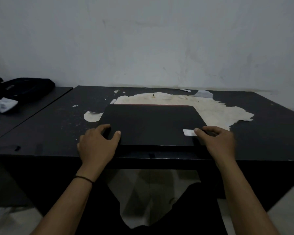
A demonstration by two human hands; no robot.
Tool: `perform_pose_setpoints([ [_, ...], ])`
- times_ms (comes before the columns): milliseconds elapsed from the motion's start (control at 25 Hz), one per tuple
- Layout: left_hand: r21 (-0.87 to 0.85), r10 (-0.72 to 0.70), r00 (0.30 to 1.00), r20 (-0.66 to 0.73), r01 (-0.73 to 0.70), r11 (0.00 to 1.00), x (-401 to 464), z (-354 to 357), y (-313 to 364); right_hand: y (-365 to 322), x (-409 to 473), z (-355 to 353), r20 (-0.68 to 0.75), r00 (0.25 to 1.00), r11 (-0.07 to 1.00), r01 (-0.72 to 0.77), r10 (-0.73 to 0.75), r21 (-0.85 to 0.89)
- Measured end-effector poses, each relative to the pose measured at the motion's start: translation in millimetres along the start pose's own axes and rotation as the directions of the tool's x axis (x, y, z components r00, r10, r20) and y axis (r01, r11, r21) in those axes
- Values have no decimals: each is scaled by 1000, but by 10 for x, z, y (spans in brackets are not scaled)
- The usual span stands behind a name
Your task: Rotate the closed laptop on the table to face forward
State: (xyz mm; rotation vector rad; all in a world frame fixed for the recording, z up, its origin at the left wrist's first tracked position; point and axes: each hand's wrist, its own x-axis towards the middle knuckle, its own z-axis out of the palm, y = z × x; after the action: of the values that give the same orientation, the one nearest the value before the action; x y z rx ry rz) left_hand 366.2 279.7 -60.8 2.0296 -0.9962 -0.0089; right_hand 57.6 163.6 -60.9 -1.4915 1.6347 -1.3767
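A closed black laptop [153,123] lies flat near the front edge of the dark table [58,126], its long sides running left to right. A thin red line shows along its far edge, and a small white sticker sits near its front right corner. My left hand [98,144] grips the laptop's front left corner, thumb on the lid and fingers around the side. My right hand [218,141] grips the front right corner, thumb resting by the sticker.
The table's black surface is peeled away in a large pale patch [210,109] behind and right of the laptop. A second dark table at the left carries a black bag [27,89] and white cloth [4,104]. A white wall stands close behind.
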Motion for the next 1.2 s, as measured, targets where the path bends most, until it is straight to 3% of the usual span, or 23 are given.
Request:
perform_pose_setpoints([
  [200,15,22,999,-36,-22,1000,-60,-17,-26,-83,-123,6,-184,983,999,-5,-1,-32],
  [400,116,67,997,-38,-62,991,-86,31,-45,-44,-219,52,-115,984,968,109,-138,-228],
  [480,194,137,989,-59,-123,973,-129,53,-39,18,-344,100,-23,963,902,244,-270,-356],
  [560,317,293,954,-54,-262,912,-164,83,-46,86,-438,116,42,888,774,422,-459,-472],
  [680,398,459,888,29,-432,810,-196,124,-26,126,-485,199,85,814,649,516,-575,-559],
  [840,371,480,868,129,-491,788,-373,318,212,20,-756,563,152,743,603,629,-652,-491],
  [1040,331,408,910,70,-407,851,-433,409,369,28,-753,631,15,698,624,648,-715,-437],
  [1200,343,384,918,103,-395,852,-489,361,366,-103,-856,613,74,738,652,634,-671,-417],
])
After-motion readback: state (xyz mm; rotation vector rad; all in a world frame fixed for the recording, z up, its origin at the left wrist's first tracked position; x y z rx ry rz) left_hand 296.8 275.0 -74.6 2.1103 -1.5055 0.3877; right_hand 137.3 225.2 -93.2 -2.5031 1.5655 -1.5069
